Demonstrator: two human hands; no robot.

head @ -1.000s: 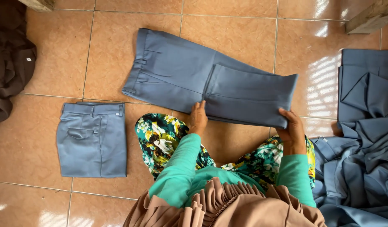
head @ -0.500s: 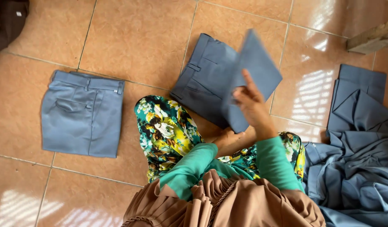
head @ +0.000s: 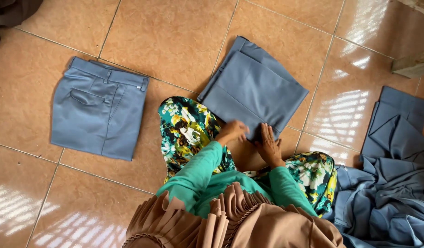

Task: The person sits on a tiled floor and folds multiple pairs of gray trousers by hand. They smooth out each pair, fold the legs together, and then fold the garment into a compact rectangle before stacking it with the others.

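Observation:
A pair of grey-blue trousers (head: 258, 87) lies folded into a compact rectangle on the tiled floor in front of my knees. My left hand (head: 232, 131) rests with curled fingers at its near edge. Beside it my right hand (head: 268, 142) lies flat, fingers together, pressing the near corner of the fold. Both arms wear green sleeves, above a floral skirt (head: 186, 131).
A second folded pair of grey-blue trousers (head: 99, 108) lies to the left. A heap of unfolded grey-blue garments (head: 391, 183) fills the right side. Dark brown cloth (head: 12, 11) sits at the top left corner, and a wooden piece (head: 414, 66) at the upper right.
The trousers lay half folded, then my right hand lifted the leg end over; now they lie as a smaller rectangle with both hands on the near edge.

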